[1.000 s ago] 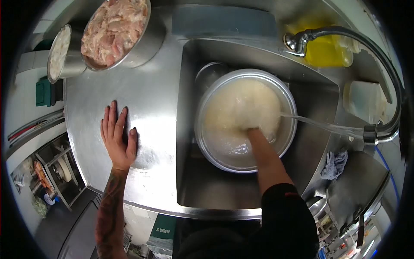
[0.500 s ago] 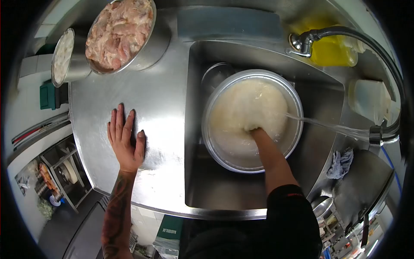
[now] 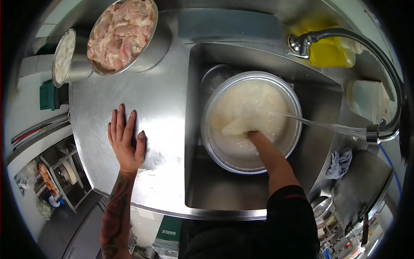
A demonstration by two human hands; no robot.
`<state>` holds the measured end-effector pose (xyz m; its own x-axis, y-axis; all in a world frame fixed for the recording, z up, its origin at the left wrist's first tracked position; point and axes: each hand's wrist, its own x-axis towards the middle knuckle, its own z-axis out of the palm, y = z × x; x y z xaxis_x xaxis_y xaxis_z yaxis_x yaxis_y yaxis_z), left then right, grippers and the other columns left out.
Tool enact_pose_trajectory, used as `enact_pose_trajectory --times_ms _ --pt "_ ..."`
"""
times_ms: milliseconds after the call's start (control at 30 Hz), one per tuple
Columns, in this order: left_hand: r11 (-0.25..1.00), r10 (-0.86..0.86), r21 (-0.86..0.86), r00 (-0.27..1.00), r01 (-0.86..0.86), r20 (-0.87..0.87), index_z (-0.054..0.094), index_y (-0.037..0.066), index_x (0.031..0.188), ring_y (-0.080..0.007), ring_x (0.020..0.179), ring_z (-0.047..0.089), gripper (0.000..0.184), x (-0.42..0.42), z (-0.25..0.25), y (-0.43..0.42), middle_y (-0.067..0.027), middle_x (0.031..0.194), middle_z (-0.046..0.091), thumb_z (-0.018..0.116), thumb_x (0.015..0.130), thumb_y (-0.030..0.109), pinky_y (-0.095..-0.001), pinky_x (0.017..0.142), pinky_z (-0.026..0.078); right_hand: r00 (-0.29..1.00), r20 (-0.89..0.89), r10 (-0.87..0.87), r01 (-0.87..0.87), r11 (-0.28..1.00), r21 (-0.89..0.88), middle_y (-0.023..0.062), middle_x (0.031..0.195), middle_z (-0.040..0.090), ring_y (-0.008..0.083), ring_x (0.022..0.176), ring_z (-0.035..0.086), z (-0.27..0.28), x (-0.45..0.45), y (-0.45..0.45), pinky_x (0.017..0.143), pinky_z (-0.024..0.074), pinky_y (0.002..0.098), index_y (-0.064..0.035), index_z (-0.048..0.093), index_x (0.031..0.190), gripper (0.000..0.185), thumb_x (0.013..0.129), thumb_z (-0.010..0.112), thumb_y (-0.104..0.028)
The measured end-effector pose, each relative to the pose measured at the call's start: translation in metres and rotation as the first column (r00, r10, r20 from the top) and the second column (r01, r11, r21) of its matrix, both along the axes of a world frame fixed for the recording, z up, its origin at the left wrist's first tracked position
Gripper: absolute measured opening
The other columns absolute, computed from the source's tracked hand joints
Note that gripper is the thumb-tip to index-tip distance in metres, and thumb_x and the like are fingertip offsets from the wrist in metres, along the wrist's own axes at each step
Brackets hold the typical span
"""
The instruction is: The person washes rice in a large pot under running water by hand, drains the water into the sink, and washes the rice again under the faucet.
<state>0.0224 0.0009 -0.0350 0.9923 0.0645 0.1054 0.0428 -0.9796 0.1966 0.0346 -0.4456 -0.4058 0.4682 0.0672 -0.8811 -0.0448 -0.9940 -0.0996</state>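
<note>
My left hand [image 3: 126, 140] lies flat on the steel counter [image 3: 159, 103], palm down with its fingers spread. A round metal pot [image 3: 208, 142] stands in the sink [image 3: 224, 194], full of cloudy whitish liquid [image 3: 258, 99]. My right hand [image 3: 255, 137] is dipped in this liquid, so its fingers are hidden and only the back near the wrist shows. Something pale shows at the surface just left of it. From the curved faucet [image 3: 372, 134] a stream of water [image 3: 327, 125] runs into the pot's right side.
A metal pot of raw meat [image 3: 120, 36] and a smaller container of white stuff [image 3: 64, 56] stand at the back left. At the right are a yellow container [image 3: 330, 52], a translucent tub [image 3: 366, 101], a grey cloth [image 3: 339, 164] and a large pan [image 3: 360, 185].
My right hand has shifted slightly within the liquid, and the pale surface pattern around it has changed. My left hand stays flat on the counter. The whole view has shifted a little.
</note>
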Motion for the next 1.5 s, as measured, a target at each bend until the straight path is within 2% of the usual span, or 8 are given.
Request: enact_pose_trajectory --times_ms 467,633,767,900,1033,1167,1367,1500 --pt "1.000 -0.001 0.006 1.000 0.001 0.009 0.054 0.014 0.138 -0.0365 0.143 0.029 0.049 -0.003 -0.001 0.000 -0.0139 0.153 0.038 0.050 0.091 0.031 -0.0548 0.115 0.015 0.999 0.043 -0.001 0.001 1.000 -0.004 0.0131 0.111 0.068 0.0321 0.104 0.064 0.002 -0.019 0.034 0.097 0.0468 0.0429 -0.0184 0.068 0.113 0.037 0.090 0.051 -0.043" --pt "1.000 -0.013 -0.021 1.000 0.013 0.020 0.054 0.014 0.138 -0.0366 0.144 0.028 0.049 -0.003 -0.003 0.000 -0.0140 0.153 0.038 0.050 0.091 0.030 -0.0542 0.115 0.014 0.999 -0.008 -0.039 0.039 0.999 -0.006 0.0129 0.111 0.068 0.0320 0.104 0.064 0.000 -0.008 -0.005 0.097 0.0469 0.0429 -0.0184 0.068 0.112 0.037 0.090 0.051 -0.043" --pt "1.000 -0.005 0.004 1.000 0.005 0.004 0.053 0.014 0.139 -0.0369 0.144 0.028 0.050 -0.003 0.001 -0.003 -0.0141 0.153 0.038 0.050 0.092 0.029 -0.0538 0.115 0.014 1.000 0.029 -0.005 0.004 1.000 0.013 0.0128 0.111 0.068 0.0319 0.104 0.064 0.001 -0.036 0.037 0.097 0.0470 0.0428 -0.0185 0.068 0.111 0.037 0.090 0.052 -0.044" --pt "1.000 -0.008 0.002 1.000 0.008 0.010 0.053 0.015 0.139 -0.0364 0.144 0.028 0.049 -0.003 0.001 0.001 -0.0136 0.153 0.037 0.050 0.092 0.029 -0.0536 0.115 0.015 1.000 0.000 -0.016 0.016 1.000 0.014 0.0126 0.111 0.068 0.0319 0.104 0.065 -0.003 0.006 0.003 0.097 0.0471 0.0428 -0.0185 0.068 0.111 0.037 0.090 0.052 -0.044" --pt "1.000 -0.007 0.001 1.000 0.007 0.011 0.053 0.015 0.139 -0.0360 0.144 0.029 0.050 -0.004 -0.002 -0.002 -0.0129 0.153 0.038 0.050 0.091 0.029 -0.0532 0.115 0.015 0.998 0.057 0.020 -0.022 0.999 0.023 0.0125 0.111 0.068 0.0318 0.103 0.065 0.000 -0.010 0.046 0.097 0.0472 0.0427 -0.0185 0.069 0.110 0.037 0.090 0.052 -0.044" --pt "1.000 -0.014 0.009 1.000 0.013 0.019 0.053 0.016 0.140 -0.0354 0.144 0.029 0.050 -0.001 0.000 0.003 -0.0121 0.154 0.037 0.050 0.092 0.030 -0.0532 0.115 0.015 1.000 -0.002 0.009 -0.009 1.000 0.003 0.0123 0.111 0.068 0.0317 0.103 0.065 0.000 0.005 -0.001 0.097 0.0472 0.0427 -0.0186 0.069 0.110 0.037 0.090 0.052 -0.044" --pt "1.000 0.001 0.008 1.000 -0.001 -0.006 0.052 0.016 0.140 -0.0352 0.144 0.029 0.051 -0.005 -0.001 0.001 -0.0116 0.154 0.036 0.050 0.091 0.031 -0.0533 0.115 0.014 0.999 0.011 0.038 -0.038 0.999 0.000 0.0121 0.110 0.069 0.0316 0.103 0.065 -0.003 -0.019 0.017 0.097 0.0474 0.0426 -0.0186 0.069 0.109 0.037 0.090 0.052 -0.045" --pt "1.000 0.010 -0.022 1.000 -0.010 -0.002 0.053 0.016 0.139 -0.0352 0.144 0.029 0.051 -0.006 -0.002 0.000 -0.0118 0.154 0.037 0.050 0.090 0.030 -0.0534 0.116 0.014 1.000 -0.014 0.017 -0.018 1.000 -0.023 0.0120 0.110 0.069 0.0316 0.102 0.065 0.008 0.021 -0.014 0.096 0.0474 0.0426 -0.0186 0.070 0.109 0.037 0.090 0.052 -0.045"
